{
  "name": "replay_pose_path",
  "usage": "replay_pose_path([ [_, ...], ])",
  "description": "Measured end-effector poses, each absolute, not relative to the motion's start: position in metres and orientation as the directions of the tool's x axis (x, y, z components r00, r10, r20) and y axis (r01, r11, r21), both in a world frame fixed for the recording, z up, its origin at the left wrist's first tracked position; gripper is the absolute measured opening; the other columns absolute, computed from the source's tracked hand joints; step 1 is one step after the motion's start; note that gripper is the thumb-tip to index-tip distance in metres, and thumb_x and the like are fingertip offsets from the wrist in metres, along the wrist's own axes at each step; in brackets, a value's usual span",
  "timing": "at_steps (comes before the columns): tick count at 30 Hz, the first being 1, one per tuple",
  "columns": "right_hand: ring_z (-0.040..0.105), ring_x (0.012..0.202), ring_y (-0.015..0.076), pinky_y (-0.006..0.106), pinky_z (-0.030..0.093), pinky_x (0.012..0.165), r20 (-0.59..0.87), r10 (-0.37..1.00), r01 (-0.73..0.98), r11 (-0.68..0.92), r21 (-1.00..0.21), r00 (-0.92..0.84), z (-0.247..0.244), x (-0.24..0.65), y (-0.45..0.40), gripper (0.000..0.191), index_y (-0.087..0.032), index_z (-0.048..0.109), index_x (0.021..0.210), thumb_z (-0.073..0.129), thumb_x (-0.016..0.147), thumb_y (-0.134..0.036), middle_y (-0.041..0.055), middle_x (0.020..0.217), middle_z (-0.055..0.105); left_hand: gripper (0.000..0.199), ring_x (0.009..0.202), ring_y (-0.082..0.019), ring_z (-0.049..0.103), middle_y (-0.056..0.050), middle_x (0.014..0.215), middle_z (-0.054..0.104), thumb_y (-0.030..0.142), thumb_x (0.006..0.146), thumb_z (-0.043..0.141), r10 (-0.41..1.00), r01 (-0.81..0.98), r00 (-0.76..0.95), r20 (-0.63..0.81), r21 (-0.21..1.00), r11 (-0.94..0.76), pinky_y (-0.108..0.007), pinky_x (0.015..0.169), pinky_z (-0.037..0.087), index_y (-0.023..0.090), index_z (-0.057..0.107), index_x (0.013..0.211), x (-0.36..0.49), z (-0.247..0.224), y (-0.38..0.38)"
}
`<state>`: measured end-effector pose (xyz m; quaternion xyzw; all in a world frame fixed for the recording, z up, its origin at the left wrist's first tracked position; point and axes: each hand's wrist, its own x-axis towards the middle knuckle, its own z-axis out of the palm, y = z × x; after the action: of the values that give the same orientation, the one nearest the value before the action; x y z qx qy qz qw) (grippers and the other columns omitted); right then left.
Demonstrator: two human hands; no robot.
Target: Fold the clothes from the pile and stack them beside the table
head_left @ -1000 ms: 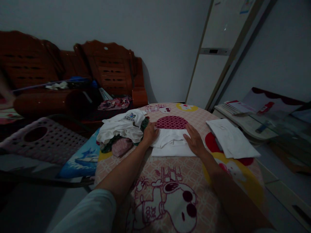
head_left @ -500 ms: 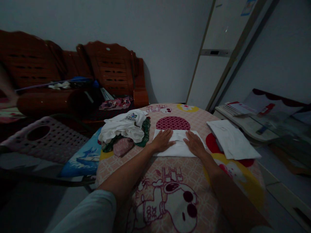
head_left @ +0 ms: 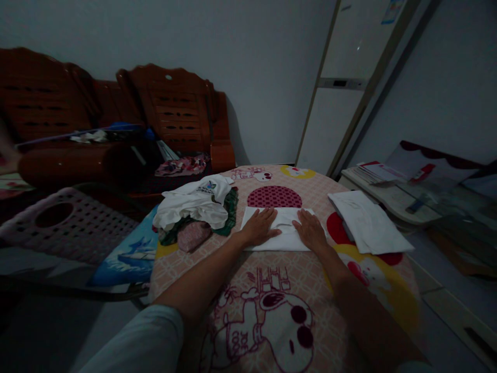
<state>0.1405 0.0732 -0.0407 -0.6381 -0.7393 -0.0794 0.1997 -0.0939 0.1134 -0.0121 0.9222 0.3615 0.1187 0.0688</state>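
Note:
A folded white cloth [head_left: 287, 241] lies flat on the patterned tablecloth [head_left: 240, 274], in front of me. My left hand [head_left: 260, 227] rests palm down on its left part, fingers stretched out. On its right part lies my right hand [head_left: 309, 229], also flat with fingers spread. Between the hands the fabric shows slight wrinkles. To the left sits a loose heap of clothes, with a white garment [head_left: 194, 202] on top of green and pinkish pieces. Another folded white garment [head_left: 368, 220] lies on the right side of the table.
A woven chair [head_left: 81, 223] with a blue cushion [head_left: 130, 254] stands at the left. Behind are wooden seats [head_left: 182, 114] with items on them. At the right, a side cabinet [head_left: 392, 199] holds papers. Part of another person's arm [head_left: 8, 155] shows at the far left.
Both hands stay flat on the white cloth, almost unmoved. The view has shifted slightly, and the other person's arm at the far left shows less.

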Motion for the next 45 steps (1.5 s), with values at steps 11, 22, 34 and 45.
replay_pose_path([
  [11,0.022,0.147,0.0325,0.056,0.023,0.115,0.584,0.812,0.973,0.124,-0.193,0.012,-0.038,0.142,0.069,0.069,-0.011,0.023,0.154,0.030,0.099,-0.052,0.0204,0.157,0.028,0.074,0.150,-0.027,0.015,-0.017,0.160,0.021,0.058,0.096,0.036,0.649,0.619,0.644,0.405,0.223,-0.753,-0.047,0.120,0.018,0.016,0.021,0.155,-0.089,0.002,0.104],
  [22,0.040,0.137,0.0316,0.052,0.032,0.111,0.541,0.841,0.973,0.125,-0.192,-0.001,-0.043,0.146,0.073,0.061,-0.010,0.045,0.142,0.030,0.099,-0.051,0.0194,0.145,0.049,0.071,0.147,-0.028,0.025,-0.015,0.157,0.031,0.060,0.095,0.036,0.602,0.588,0.785,0.144,0.130,-0.798,-0.050,0.118,0.018,0.018,0.028,0.153,-0.084,-0.010,0.100],
  [34,0.062,0.088,0.0243,0.036,0.044,0.088,0.436,0.852,0.915,-0.112,-0.388,0.290,-0.034,0.196,0.076,0.023,-0.018,0.063,0.064,0.050,0.083,-0.025,0.0123,0.082,0.068,0.072,0.148,-0.028,0.024,-0.016,0.158,0.029,0.061,0.096,0.034,0.609,0.598,0.785,0.117,0.113,-0.793,-0.049,0.118,0.018,0.017,0.027,0.153,-0.084,-0.008,0.100],
  [45,0.059,0.076,0.0224,0.035,0.045,0.078,0.481,0.797,0.850,-0.075,-0.522,0.366,-0.022,0.190,0.073,0.027,-0.022,0.051,0.057,0.055,0.080,-0.037,0.0100,0.075,0.066,0.073,0.148,-0.027,0.023,-0.016,0.158,0.029,0.060,0.096,0.033,0.613,0.603,0.782,0.112,0.113,-0.790,-0.049,0.118,0.017,0.015,0.028,0.153,-0.084,-0.005,0.098],
])
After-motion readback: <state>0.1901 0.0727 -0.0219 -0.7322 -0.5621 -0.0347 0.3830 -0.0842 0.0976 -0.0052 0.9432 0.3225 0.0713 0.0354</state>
